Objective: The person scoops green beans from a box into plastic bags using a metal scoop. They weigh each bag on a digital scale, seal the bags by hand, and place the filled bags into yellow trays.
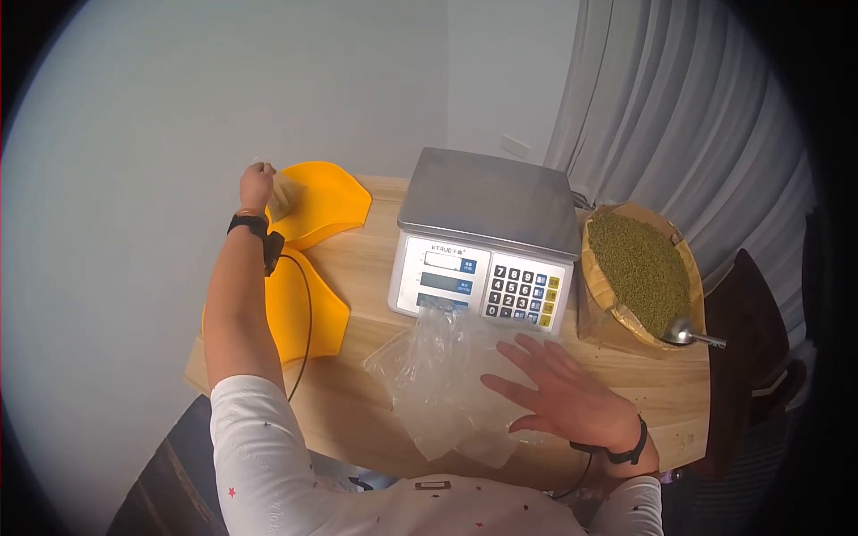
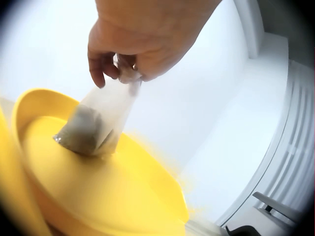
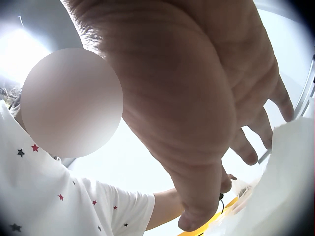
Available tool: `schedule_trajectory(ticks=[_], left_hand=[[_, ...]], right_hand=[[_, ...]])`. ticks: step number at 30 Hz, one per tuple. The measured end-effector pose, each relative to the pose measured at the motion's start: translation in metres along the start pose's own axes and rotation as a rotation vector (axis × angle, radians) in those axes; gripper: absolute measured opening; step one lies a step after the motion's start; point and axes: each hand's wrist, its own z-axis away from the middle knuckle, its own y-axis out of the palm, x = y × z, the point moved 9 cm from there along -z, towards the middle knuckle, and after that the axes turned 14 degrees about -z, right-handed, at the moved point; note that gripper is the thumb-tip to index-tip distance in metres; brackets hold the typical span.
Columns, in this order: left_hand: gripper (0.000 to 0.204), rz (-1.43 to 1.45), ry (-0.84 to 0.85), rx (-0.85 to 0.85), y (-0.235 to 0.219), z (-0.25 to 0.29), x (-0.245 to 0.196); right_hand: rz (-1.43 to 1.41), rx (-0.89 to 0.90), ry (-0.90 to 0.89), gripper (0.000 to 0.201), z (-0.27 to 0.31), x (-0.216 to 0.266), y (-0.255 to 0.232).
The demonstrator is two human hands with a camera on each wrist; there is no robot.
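Observation:
My left hand pinches the gathered top of a small clear plastic bag with dark contents in its bottom. The bag hangs over the far yellow scoop-shaped tray, its lower end overlapping the tray floor in the left wrist view. Over a pile of clear plastic bags at the table's front, my right hand is spread with straight fingers. In the right wrist view its palm shows nothing held, and pale plastic stands beside the fingertips.
A digital scale with a bare grey platform stands mid-table. To its right, an open sack of small green beans holds a metal scoop. A second yellow tray lies nearer me on the left. A chair and grey curtain are beyond.

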Motion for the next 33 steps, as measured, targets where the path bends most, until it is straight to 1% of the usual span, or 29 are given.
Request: schedule_trajectory(ticks=[1, 2, 4, 5, 6, 7, 8, 10, 11, 12, 13, 14, 15, 16, 17, 18, 19, 20, 22, 23, 24, 25, 26, 28, 29, 30, 31, 32, 33], left_hand=[[0.035, -0.039, 0.042, -0.026, -0.006, -0.001, -0.009], [0.035, -0.044, 0.047, -0.027, -0.018, 0.009, -0.027], [0.034, -0.279, 0.026, -0.138, -0.048, 0.031, -0.069], [0.034, -0.284, 0.034, -0.139, -0.054, 0.036, -0.081], [0.034, -0.288, 0.077, -0.155, -0.061, 0.040, -0.098], [0.034, -0.292, 0.122, -0.170, -0.067, 0.046, -0.114], [0.034, -0.295, 0.132, -0.169, -0.074, 0.052, -0.128], [0.034, -0.252, 0.295, -0.164, -0.087, 0.066, -0.173], [0.034, -0.252, 0.308, -0.163, -0.094, 0.074, -0.192], [0.034, -0.216, 0.370, -0.175, -0.101, 0.086, -0.215], [0.034, -0.179, 0.432, -0.187, -0.108, 0.098, -0.239], [0.034, -0.174, 0.447, -0.187, -0.113, 0.108, -0.257], [0.034, -0.153, 0.506, -0.211, -0.120, 0.121, -0.280], [0.033, -0.130, 0.567, -0.232, -0.127, 0.134, -0.305], [0.033, -0.122, 0.589, -0.231, -0.136, 0.148, -0.328], [0.033, -0.049, 0.563, -0.119, -0.140, 0.159, -0.349], [0.033, 0.023, 0.539, -0.003, -0.133, 0.168, -0.367], [0.033, 0.034, 0.566, 0.006, -0.127, 0.175, -0.385], [0.033, 0.272, 0.726, 0.018, -0.124, 0.194, -0.425], [0.033, 0.278, 0.746, 0.024, -0.126, 0.207, -0.444], [0.034, 0.309, 0.780, 0.071, -0.125, 0.221, -0.464], [0.034, 0.339, 0.811, 0.117, -0.125, 0.236, -0.485], [0.034, 0.340, 0.823, 0.121, -0.123, 0.246, -0.502], [0.034, 0.517, 0.821, 0.294, -0.111, 0.265, -0.536], [0.034, 0.518, 0.831, 0.300, -0.113, 0.275, -0.551], [0.033, 0.574, 0.791, 0.372, -0.111, 0.283, -0.565], [0.033, 0.631, 0.749, 0.445, -0.105, 0.289, -0.576], [0.033, 0.634, 0.757, 0.451, -0.101, 0.293, -0.586], [0.033, 0.659, 0.779, 0.455, -0.096, 0.295, -0.597]], right_hand=[[-0.004, -0.006, -0.002, 0.070, 0.002, 0.001, -0.002], [-0.012, -0.026, -0.004, 0.070, 0.004, 0.002, -0.005], [-0.025, -0.052, -0.006, 0.070, 0.009, 0.005, -0.012], [-0.032, -0.073, -0.024, 0.070, 0.010, 0.008, -0.017], [-0.039, -0.093, -0.041, 0.070, 0.013, 0.010, -0.020], [-0.098, -0.153, -0.063, 0.074, 0.014, 0.011, -0.025], [-0.104, -0.162, -0.060, 0.074, 0.016, 0.009, -0.028], [-0.115, -0.165, -0.087, 0.069, 0.019, 0.008, -0.034], [-0.127, -0.221, -0.125, 0.073, 0.021, 0.008, -0.040], [-0.130, -0.232, -0.119, 0.073, 0.021, 0.001, -0.042], [-0.184, -0.246, -0.157, 0.069, 0.020, -0.006, -0.043], [-0.237, -0.262, -0.194, 0.065, 0.020, -0.012, -0.044], [-0.272, -0.310, -0.206, 0.061, 0.021, -0.020, -0.048], [-0.270, -0.328, -0.196, 0.061, 0.020, -0.029, -0.050], [-0.288, -0.346, -0.162, 0.059, 0.019, -0.041, -0.052], [-0.308, -0.367, -0.124, 0.057, 0.018, -0.053, -0.054], [-0.309, -0.389, -0.104, 0.057, 0.017, -0.065, -0.055], [-0.364, -0.423, -0.096, 0.059, 0.016, -0.077, -0.057], [-0.424, -0.477, -0.075, 0.061, 0.016, -0.096, -0.056], [-0.526, -0.567, -0.053, 0.066, 0.018, -0.108, -0.060], [-0.629, -0.654, -0.035, 0.071, 0.021, -0.117, -0.066], [-0.756, -0.665, -0.049, 0.084, 0.025, -0.114, -0.077], [-0.757, -0.677, -0.045, 0.084, 0.025, -0.118, -0.080], [-1.282, -0.851, -0.249, 0.088, 0.033, -0.134, -0.091], [-1.247, -0.961, -0.287, 0.077, 0.042, -0.141, -0.101], [-1.246, -0.973, -0.284, 0.077, 0.049, -0.146, -0.106], [-1.432, -0.986, -0.349, 0.070, 0.056, -0.154, -0.109], [-1.616, -0.993, -0.419, 0.062, 0.064, -0.159, -0.111], [-1.605, -1.073, -0.426, 0.051, 0.079, -0.164, -0.118]])
